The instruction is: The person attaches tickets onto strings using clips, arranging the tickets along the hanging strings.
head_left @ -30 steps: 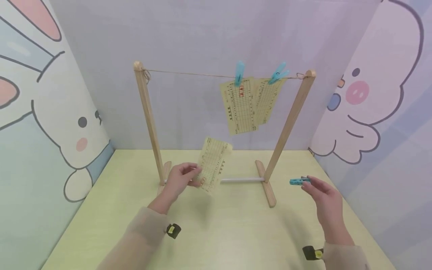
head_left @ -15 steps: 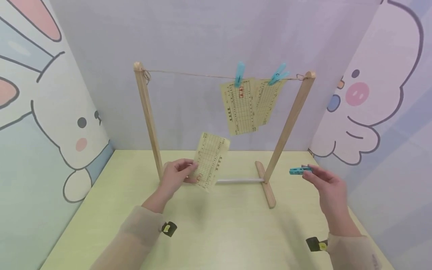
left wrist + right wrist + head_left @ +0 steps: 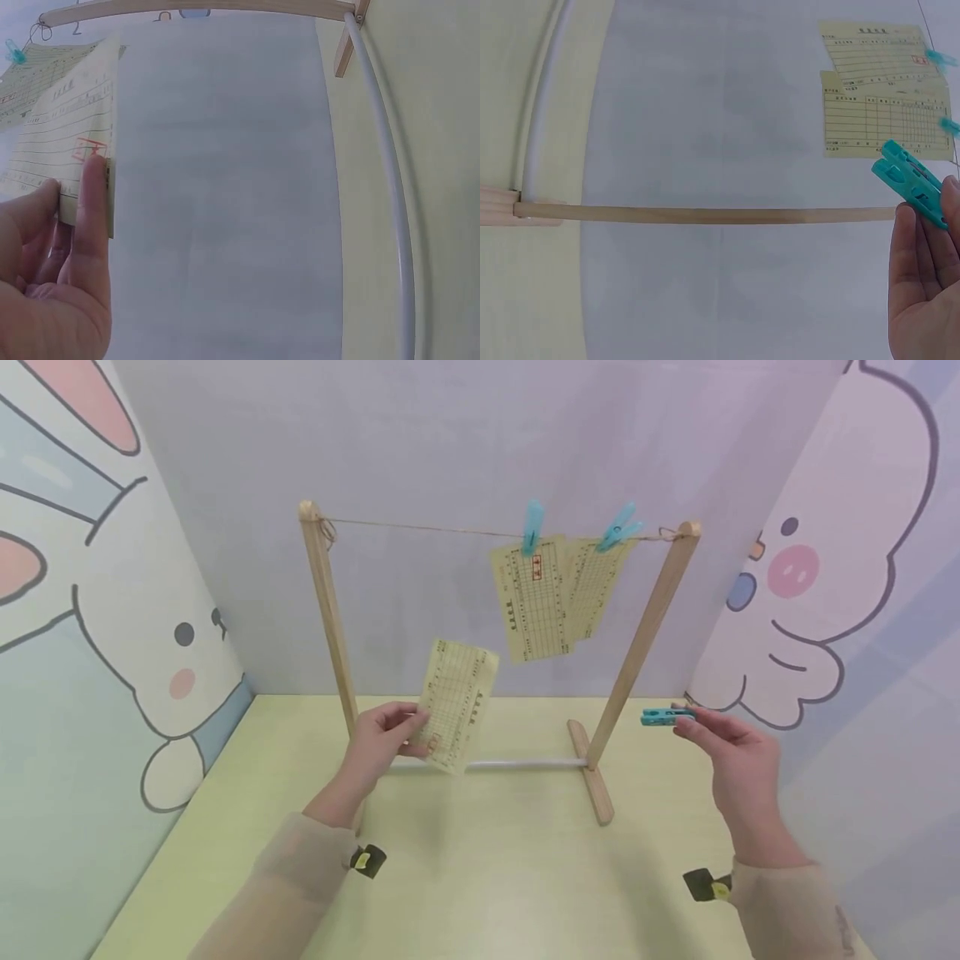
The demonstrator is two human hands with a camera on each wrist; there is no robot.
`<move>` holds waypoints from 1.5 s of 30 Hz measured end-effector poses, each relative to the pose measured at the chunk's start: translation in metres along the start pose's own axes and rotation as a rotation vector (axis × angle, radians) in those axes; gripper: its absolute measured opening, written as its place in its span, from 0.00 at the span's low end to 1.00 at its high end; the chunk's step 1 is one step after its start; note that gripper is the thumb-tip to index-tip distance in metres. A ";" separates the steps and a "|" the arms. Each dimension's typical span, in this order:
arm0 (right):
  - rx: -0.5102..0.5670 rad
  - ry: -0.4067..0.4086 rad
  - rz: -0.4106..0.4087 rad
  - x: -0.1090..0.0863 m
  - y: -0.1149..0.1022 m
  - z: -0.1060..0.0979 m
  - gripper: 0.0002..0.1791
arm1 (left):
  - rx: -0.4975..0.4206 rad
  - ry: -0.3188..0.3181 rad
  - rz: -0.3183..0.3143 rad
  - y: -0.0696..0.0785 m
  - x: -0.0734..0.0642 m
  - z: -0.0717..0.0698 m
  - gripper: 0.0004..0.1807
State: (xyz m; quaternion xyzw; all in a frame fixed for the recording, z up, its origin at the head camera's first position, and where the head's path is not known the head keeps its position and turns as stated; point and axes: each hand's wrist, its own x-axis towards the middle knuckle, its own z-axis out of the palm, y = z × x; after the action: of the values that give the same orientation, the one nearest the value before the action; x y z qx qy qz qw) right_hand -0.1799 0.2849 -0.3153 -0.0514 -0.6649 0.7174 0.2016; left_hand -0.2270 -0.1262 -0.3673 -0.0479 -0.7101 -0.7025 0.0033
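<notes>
A yellowish printed paper form (image 3: 459, 702) is pinched by its lower left edge in my left hand (image 3: 381, 739), held in the air in front of the rack's left half. In the left wrist view the form (image 3: 67, 120) shows a red stamp beside a fingertip. My right hand (image 3: 738, 768) pinches a teal clothespin (image 3: 663, 717) out to the right of the rack; its jaws point left. In the right wrist view the clothespin (image 3: 907, 178) lies between thumb and fingers. On the string (image 3: 420, 527) two similar forms hang overlapping, a front one (image 3: 534, 610) and a rear one (image 3: 596, 589).
Two light blue clothespins, a left one (image 3: 533, 527) and a right one (image 3: 619, 529), grip the hanging forms. The string runs between a left wooden post (image 3: 327, 610) and a right one (image 3: 645, 635). A white rod (image 3: 525, 764) joins their bases on the pale yellow table (image 3: 510, 860).
My left hand has moved up and left with the form. My right hand has risen with the clothespin. The hanging forms have barely shifted.
</notes>
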 end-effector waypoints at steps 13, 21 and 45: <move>0.020 -0.119 -0.128 0.010 -0.034 0.012 0.09 | 0.018 0.014 0.007 0.011 0.000 -0.006 0.17; -0.086 -0.128 -0.176 0.017 -0.056 0.019 0.09 | 0.025 0.046 0.022 0.020 0.004 -0.007 0.18; -0.404 -0.363 -0.395 0.037 -0.126 0.090 0.06 | -0.015 0.093 0.140 0.055 0.010 -0.013 0.19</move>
State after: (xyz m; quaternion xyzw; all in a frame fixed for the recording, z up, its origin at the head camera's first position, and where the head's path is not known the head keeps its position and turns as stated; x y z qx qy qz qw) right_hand -0.2164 0.2185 -0.1757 0.1681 -0.8157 0.5158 0.2006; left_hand -0.2341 -0.1380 -0.3111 -0.0648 -0.6989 -0.7071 0.0852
